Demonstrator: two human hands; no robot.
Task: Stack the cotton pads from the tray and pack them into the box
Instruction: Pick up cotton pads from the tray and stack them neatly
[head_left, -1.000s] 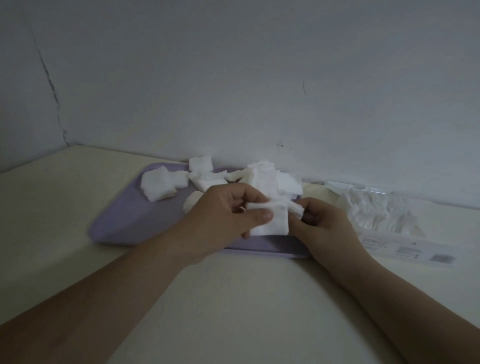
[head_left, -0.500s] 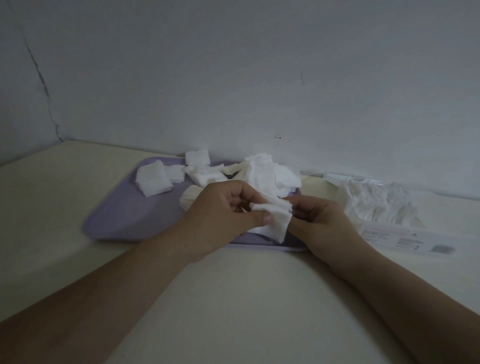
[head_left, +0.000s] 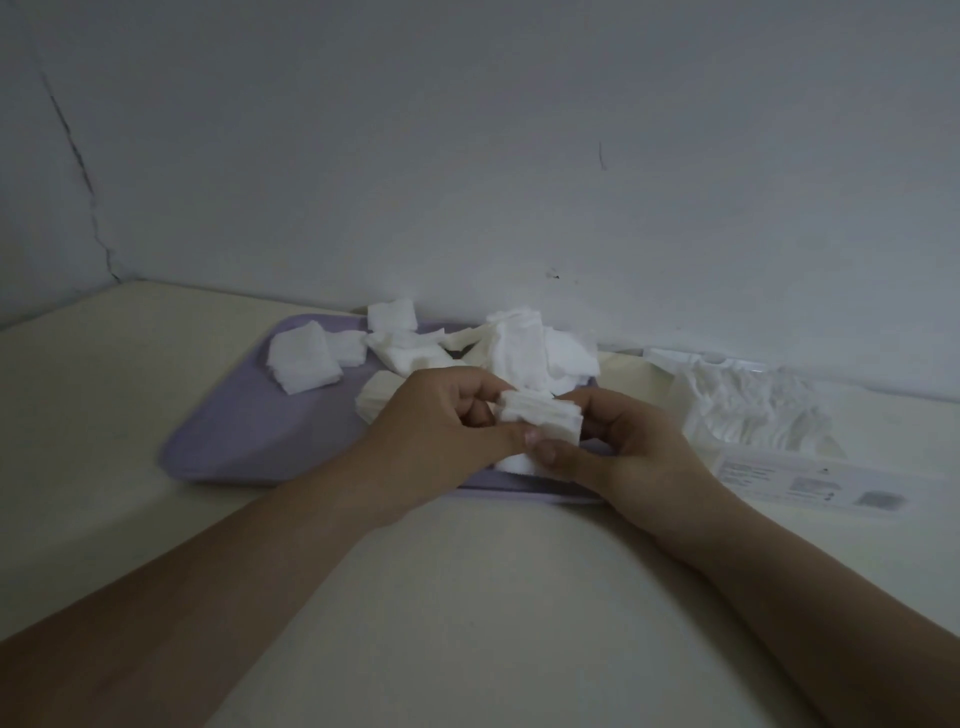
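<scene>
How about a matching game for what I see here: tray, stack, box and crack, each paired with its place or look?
Things:
1. tray
2. stack
3. box
4. crack

Places or looks:
A. pinched between the left hand and the right hand
B. on the wall, far left
C. lilac, with loose pads lying on it
D. on the table, right of the tray

Pairs: 1-C, 2-A, 3-D, 4-B
</scene>
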